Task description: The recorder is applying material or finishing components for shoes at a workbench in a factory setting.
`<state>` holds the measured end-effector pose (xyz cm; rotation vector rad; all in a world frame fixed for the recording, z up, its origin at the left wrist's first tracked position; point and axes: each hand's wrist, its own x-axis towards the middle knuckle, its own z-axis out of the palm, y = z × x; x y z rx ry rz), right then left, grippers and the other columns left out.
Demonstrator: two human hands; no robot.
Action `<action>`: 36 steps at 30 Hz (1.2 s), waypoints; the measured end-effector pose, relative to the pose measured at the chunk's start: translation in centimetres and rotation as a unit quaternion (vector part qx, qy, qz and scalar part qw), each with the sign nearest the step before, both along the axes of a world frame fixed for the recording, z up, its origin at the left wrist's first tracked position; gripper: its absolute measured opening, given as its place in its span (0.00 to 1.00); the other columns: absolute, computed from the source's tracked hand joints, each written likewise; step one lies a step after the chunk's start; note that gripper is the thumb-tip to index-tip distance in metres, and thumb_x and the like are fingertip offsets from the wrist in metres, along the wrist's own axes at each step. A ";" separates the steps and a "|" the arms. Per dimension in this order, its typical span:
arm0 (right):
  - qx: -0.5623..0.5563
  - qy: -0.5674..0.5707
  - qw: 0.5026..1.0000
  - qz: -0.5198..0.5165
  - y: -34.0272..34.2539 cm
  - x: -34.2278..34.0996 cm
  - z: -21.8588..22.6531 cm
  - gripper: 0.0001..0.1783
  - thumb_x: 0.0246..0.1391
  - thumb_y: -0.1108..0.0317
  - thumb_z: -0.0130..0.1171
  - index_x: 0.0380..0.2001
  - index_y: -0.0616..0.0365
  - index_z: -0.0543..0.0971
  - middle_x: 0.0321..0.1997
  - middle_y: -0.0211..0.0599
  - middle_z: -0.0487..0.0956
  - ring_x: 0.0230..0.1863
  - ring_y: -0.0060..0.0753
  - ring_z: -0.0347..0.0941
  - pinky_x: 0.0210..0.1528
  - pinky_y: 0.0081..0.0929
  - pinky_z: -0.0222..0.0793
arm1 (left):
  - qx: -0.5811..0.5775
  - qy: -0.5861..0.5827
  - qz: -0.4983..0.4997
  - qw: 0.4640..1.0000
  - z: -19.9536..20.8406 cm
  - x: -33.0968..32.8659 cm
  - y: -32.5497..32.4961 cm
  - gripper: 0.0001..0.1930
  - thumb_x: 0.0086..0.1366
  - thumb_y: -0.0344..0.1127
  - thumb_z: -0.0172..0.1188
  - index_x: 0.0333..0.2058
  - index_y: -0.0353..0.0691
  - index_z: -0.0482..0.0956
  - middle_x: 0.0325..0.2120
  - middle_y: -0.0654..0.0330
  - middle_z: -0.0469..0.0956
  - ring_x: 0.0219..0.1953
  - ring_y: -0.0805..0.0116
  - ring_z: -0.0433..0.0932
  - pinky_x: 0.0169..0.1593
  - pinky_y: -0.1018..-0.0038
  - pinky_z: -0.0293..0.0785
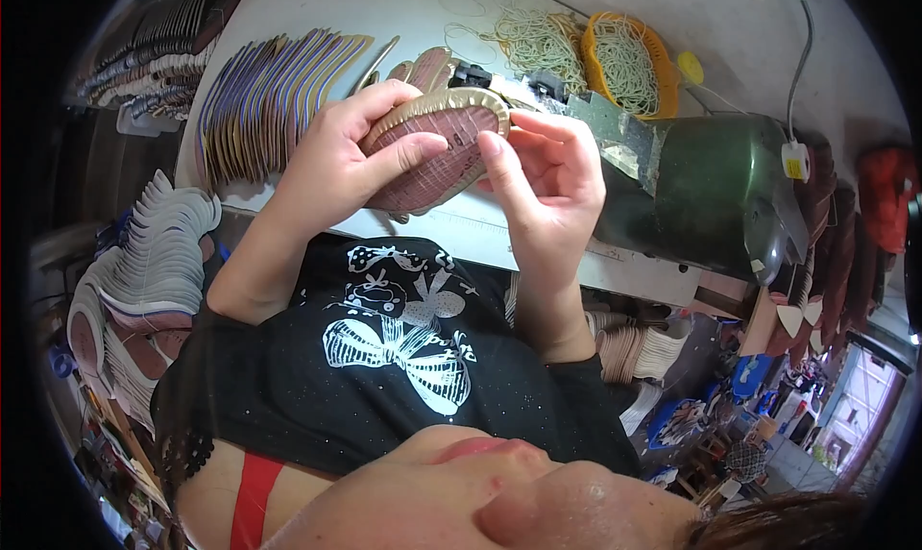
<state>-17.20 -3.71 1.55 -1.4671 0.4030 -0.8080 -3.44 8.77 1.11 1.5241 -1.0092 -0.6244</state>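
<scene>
I hold a shoe insole piece [445,146], reddish-brown with a tan, gold-edged rim, over the front edge of the white worktable [317,2]. My left hand [341,156] grips its left side, thumb lying across the reddish face and fingers curled over the top rim. My right hand [549,187] holds its right end, thumb pressed on the face near the rim. The far part of the piece is hidden behind my fingers.
A fanned row of flat insoles [264,94] lies on the table to the left. An orange basket of pale string [629,65] stands at the back. A dark green sewing machine [711,195] sits right. Stacked white soles [144,271] pile up at left.
</scene>
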 end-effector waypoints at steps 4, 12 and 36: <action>-0.146 0.016 0.989 -0.032 -1.5 -0.8 0.4 0.07 0.46 0.77 0.65 0.30 0.65 0.78 0.29 0.34 0.78 0.26 0.17 0.75 0.27 0.12 0.71 | -0.009 -0.091 -0.002 0.996 1.3 -1.1 -0.1 0.18 0.58 0.35 0.61 0.45 0.33 0.74 0.34 0.57 0.79 0.37 0.74 0.77 0.42 0.77 0.71; -0.436 0.082 0.896 -0.007 -3.2 -1.4 1.1 0.07 0.45 0.73 0.64 0.30 0.60 0.79 0.24 0.36 0.77 0.23 0.30 0.76 0.26 0.23 0.72 | 0.026 -0.194 -0.015 0.981 2.0 -1.6 0.3 0.20 0.56 0.30 0.61 0.48 0.33 0.73 0.34 0.51 0.80 0.35 0.67 0.80 0.39 0.76 0.73; -0.526 0.102 0.843 0.040 -4.7 -0.8 0.5 0.05 0.39 0.75 0.62 0.22 0.57 0.74 0.17 0.35 0.73 0.18 0.33 0.72 0.22 0.24 0.68 | 0.195 -0.204 -0.076 0.956 3.4 -0.1 -1.0 0.20 0.54 0.33 0.58 0.46 0.32 0.74 0.35 0.47 0.79 0.35 0.57 0.80 0.40 0.70 0.73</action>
